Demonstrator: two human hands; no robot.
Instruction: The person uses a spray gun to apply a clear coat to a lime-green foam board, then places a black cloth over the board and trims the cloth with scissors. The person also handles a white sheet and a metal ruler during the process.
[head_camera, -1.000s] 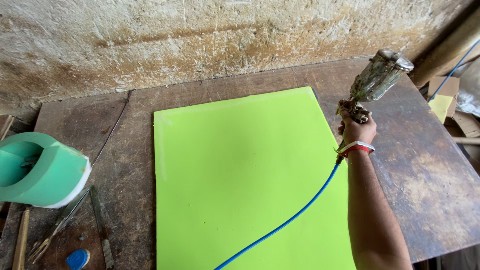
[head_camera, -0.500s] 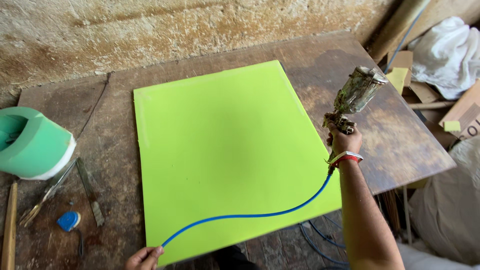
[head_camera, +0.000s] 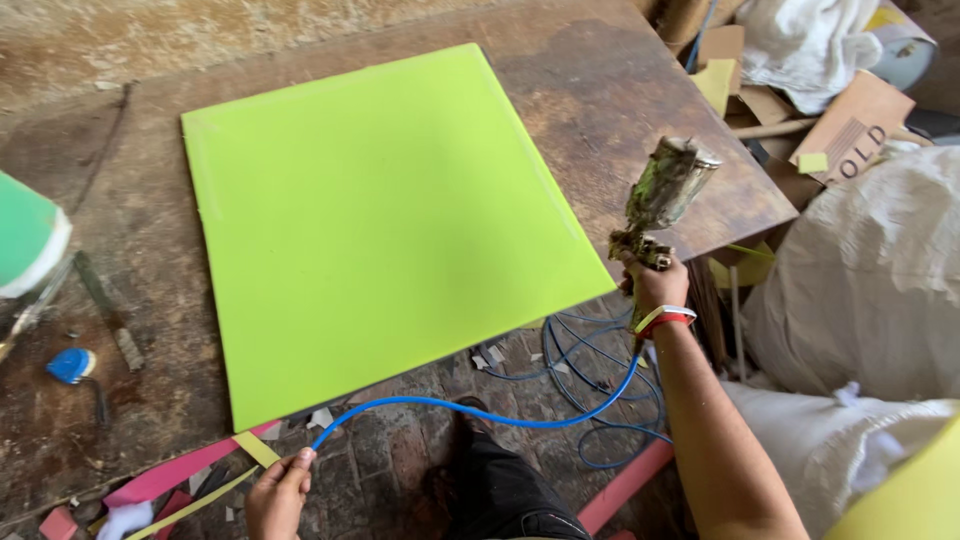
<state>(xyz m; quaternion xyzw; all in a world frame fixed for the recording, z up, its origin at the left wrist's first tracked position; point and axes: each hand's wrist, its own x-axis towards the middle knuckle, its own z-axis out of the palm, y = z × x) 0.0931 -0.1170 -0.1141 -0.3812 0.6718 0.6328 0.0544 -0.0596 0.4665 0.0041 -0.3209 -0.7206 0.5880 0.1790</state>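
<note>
A large lime-green sheet (head_camera: 380, 220) lies flat on a worn brown wooden table (head_camera: 620, 90), its near edge overhanging the table's front. My right hand (head_camera: 655, 285) grips a paint-crusted spray gun (head_camera: 665, 195) with a metal cup on top, held off the sheet's right near corner. A blue air hose (head_camera: 480, 412) runs from the gun down and left. My left hand (head_camera: 278, 495) pinches that hose below the sheet's near edge.
A green and white foam roll (head_camera: 30, 235) stands at the table's left, with a blue-handled tool (head_camera: 70, 365) and a metal file (head_camera: 105, 310) beside it. White sacks (head_camera: 870, 290), cardboard scraps (head_camera: 850, 125) and coiled blue hose (head_camera: 585, 375) crowd the floor at right. Pink strips (head_camera: 170, 475) lie on the brick floor.
The view has pulled back and tilted down, showing the floor. My right hand with the spray gun has come nearer, off the sheet's right near corner. My left hand still holds the hose.
</note>
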